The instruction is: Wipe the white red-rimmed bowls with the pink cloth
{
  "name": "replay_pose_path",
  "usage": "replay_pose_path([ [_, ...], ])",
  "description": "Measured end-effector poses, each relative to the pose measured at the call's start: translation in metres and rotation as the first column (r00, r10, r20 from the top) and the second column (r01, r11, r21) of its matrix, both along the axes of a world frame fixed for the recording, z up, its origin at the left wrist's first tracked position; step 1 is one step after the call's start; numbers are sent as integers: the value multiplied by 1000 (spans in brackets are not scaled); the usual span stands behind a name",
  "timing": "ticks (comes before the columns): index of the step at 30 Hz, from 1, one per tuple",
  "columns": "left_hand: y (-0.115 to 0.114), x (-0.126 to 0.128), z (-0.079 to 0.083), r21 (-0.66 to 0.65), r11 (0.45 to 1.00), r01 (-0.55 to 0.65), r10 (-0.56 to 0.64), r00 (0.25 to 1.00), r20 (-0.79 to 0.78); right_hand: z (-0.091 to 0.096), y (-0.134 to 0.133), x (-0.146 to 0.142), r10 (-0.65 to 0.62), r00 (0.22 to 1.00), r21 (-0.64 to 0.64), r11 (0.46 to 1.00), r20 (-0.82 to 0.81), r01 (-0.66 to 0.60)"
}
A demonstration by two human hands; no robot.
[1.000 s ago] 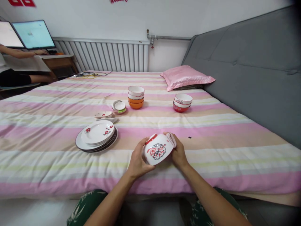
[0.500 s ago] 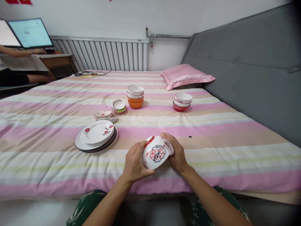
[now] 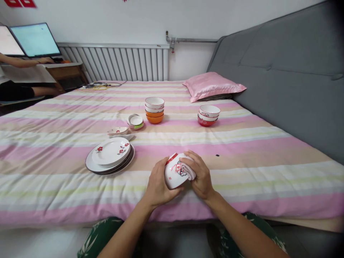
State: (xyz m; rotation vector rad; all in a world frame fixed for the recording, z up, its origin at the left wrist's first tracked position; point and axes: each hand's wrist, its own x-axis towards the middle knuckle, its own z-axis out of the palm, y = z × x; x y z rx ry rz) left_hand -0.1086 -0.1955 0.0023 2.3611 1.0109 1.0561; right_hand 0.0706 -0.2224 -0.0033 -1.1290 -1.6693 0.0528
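Note:
My left hand grips a white bowl with a red rim and red-black pattern, held on its side above the striped bed. My right hand presses a pale cloth against the bowl's outer side, covering part of the pattern. Both hands are closed around what they hold, near the bed's front edge.
A stack of flowered plates lies to the left, with small dishes and saucers behind. Stacked orange and white bowls and a red-and-white bowl stack stand farther back. Pink pillow, grey headboard; another person sits at a desk.
My right hand has slid the cloth down over the bowl's side, hiding more of the pattern. The bowl has turned slightly in my left hand.

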Motion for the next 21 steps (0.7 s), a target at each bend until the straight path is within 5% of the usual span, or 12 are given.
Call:
replay_pose_path([
  [6, 11, 0, -11, -179, 982, 53, -39, 996, 80, -5, 5, 5, 9, 977, -62, 998, -212, -22],
  [15, 1, -10, 16, -86, 995, 42, -25, 982, 188, -13, 6, -4, 141, 909, -163, 962, -392, -220],
  [21, -3, -8, 13, -72, 997, -30, 39, 992, 124, -17, 6, -3, 141, 939, -188, 960, -314, -207],
])
